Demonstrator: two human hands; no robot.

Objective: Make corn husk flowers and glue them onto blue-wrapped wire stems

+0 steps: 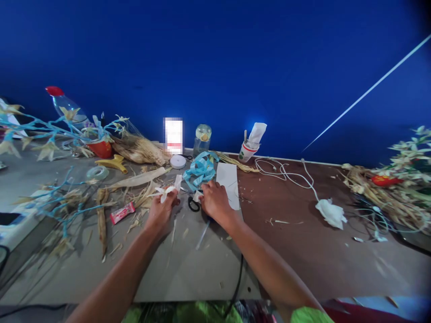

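My left hand (160,211) is closed around the base of a small white husk flower (164,193), its petals spreading above the fingers. A pale strip (178,181) stands up just beyond those fingertips. My right hand (215,201) is bent downward with curled fingers, and a small whitish bit (198,196) shows at its fingertips; what it grips is mostly hidden. Right beside it lies a pair of scissors (193,204) with a black handle loop. A loose heap of light-blue ribbon (201,170) lies just behind my right hand, close to its knuckles.
Blue-wrapped flower branches (67,215), a tape roll (97,172), a red wrapper (122,213) and dried husks (141,150) lie left. Behind stand a glass jar (202,139) and a paper cup (247,151). A white cable (286,175) and crumpled tissue (331,214) lie right.
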